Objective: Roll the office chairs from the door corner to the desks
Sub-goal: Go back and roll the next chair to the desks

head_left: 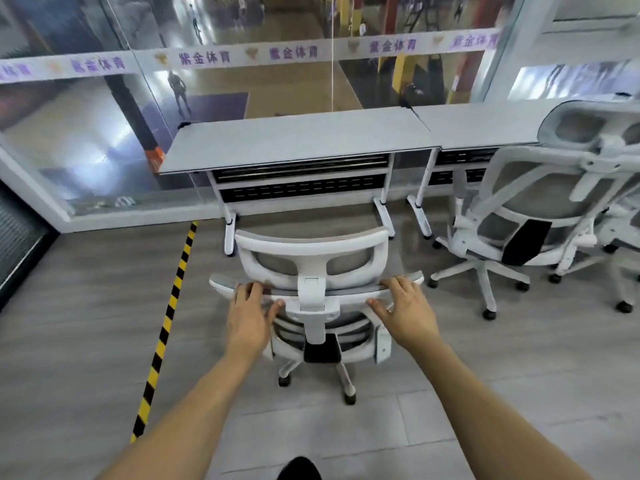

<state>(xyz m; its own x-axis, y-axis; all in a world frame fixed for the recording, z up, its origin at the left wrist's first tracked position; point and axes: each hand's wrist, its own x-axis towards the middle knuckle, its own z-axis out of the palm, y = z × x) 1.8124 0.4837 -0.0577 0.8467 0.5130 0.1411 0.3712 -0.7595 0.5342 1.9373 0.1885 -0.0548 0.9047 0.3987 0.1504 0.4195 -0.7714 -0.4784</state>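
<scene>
Centre frame, a person's left hand (251, 313) and right hand (408, 310) grip the top edge of a white chair (311, 242), near the desk (294, 140) above it. The final push appears under way; next, roll it straight in between the desk's legs.

Head-worn camera, facing forward and down, close over the chair (311, 244).

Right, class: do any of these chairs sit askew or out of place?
The right-hand chair stands askew, turned at an angle to the right desk, with a third chair crowding it at the picture's right edge. The held chair faces the left desk squarely.
</scene>
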